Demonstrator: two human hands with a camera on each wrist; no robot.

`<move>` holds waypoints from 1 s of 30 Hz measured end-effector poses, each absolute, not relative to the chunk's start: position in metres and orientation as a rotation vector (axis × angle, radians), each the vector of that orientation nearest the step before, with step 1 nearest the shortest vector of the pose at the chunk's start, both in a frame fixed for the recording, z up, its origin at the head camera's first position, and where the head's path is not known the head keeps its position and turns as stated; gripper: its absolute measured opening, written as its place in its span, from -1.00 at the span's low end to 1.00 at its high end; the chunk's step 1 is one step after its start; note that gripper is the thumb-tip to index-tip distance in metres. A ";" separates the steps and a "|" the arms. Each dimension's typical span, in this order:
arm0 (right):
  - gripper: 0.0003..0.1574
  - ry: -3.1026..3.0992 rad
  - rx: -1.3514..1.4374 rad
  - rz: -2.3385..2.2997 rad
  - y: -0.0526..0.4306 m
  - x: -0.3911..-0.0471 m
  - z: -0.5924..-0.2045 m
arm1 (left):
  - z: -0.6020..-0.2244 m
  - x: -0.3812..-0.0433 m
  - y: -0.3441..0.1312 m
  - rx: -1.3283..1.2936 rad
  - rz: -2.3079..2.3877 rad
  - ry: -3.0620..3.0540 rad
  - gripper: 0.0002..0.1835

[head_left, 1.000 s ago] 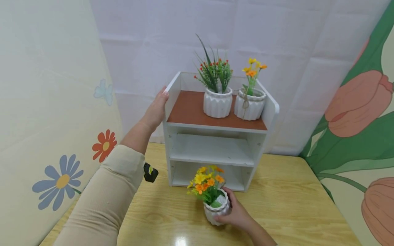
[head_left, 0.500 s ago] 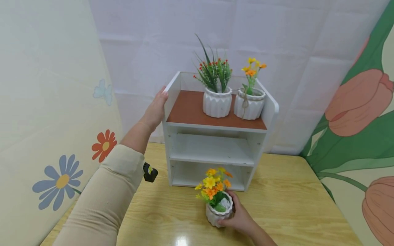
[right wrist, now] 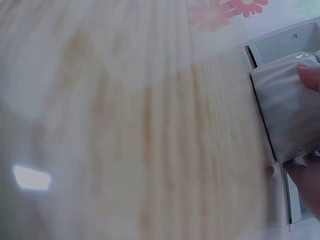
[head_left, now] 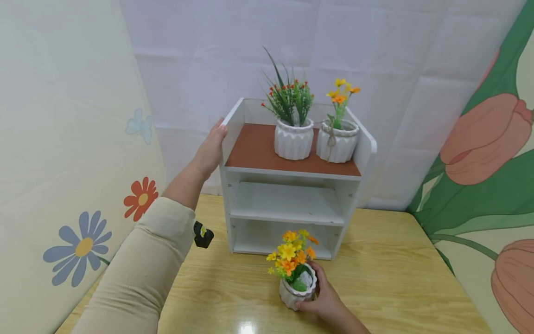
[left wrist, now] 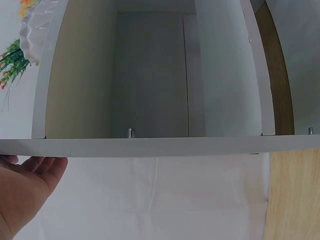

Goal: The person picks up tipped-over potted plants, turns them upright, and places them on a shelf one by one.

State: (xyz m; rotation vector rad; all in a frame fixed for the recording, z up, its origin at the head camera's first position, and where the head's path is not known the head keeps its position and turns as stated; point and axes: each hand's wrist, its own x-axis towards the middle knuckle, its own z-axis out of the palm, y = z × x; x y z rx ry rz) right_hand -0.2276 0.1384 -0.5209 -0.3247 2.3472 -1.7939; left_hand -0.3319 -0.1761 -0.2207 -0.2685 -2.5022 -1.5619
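My right hand (head_left: 327, 299) holds a white fluted flower pot (head_left: 289, 297) with yellow and orange flowers (head_left: 292, 250), fingers behind it and thumb at the front. The pot is upright, close over the table in front of the shelf. In the right wrist view, the thumb and fingers span the pot (right wrist: 287, 107). My left hand (head_left: 212, 150) rests against the outer left side of a small white shelf unit (head_left: 292, 174), fingertips at its top edge. The left wrist view shows those fingers (left wrist: 50, 170) along the outer face of the side panel (left wrist: 165, 146).
On the brown top board (head_left: 250, 148) stand a white pot (head_left: 294, 141) with red-flowered grass and another pot (head_left: 337, 144) tied with twine. Two white compartments lie below. A small black object (head_left: 203, 234) is beside my left sleeve, on the wooden table (head_left: 396, 278).
My right hand has shifted the pot slightly right and toward me, and the pot stands a little straighter. The left hand stays on the shelf's side.
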 end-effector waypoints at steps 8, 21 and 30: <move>0.35 2.340 -0.346 -1.840 0.138 -0.226 -0.524 | -0.220 -0.331 -0.176 -0.264 -1.565 -2.497 -0.35; 0.35 2.358 -0.212 -1.838 0.136 -0.221 -0.520 | -0.221 -0.330 -0.176 -0.255 -1.563 -2.503 -0.35; 0.34 2.458 -0.224 -1.856 0.126 -0.210 -0.502 | -0.222 -0.331 -0.176 -0.254 -1.563 -2.502 -0.34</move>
